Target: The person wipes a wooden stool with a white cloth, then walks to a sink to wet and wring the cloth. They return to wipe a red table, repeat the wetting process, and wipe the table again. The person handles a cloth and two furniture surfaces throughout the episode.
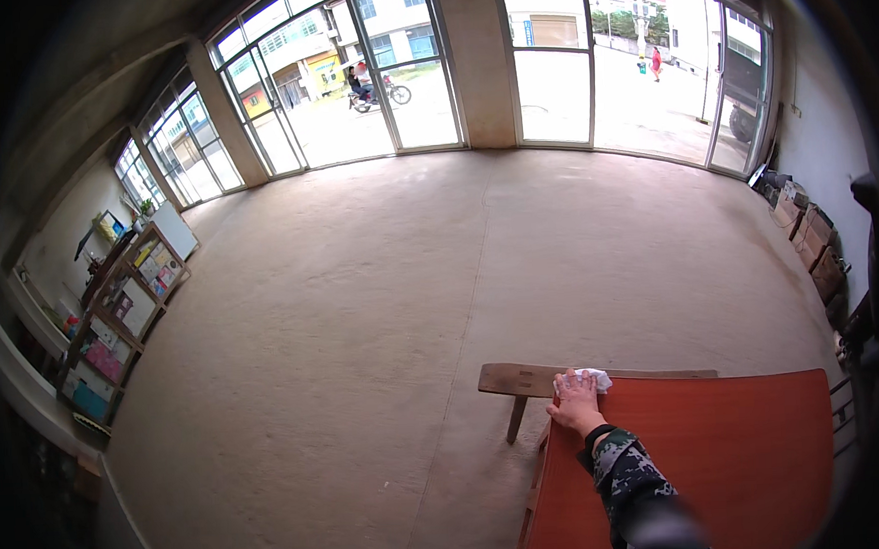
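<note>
My right hand [579, 404], in a camouflage sleeve [631, 467] with a dark cuff, lies palm down at the far left corner of a red-brown tabletop [714, 446]. Under its fingers is a crumpled white cloth or tissue [596, 380], partly covered by the hand and bunched at the table's far edge. My left hand is out of view. Just beyond that edge stands a wooden bench [516, 378], its left end and one leg showing past the corner. The tabletop hides part of the bench.
Bars [842, 416] show at the table's right side. A wooden cabinet [132, 307] filled with packages stands along the left. Boxes [808, 232] line the right wall. Glass doors [331, 89] face a street with people and a motorcycle [379, 95]. Concrete floor [324, 300] lies between.
</note>
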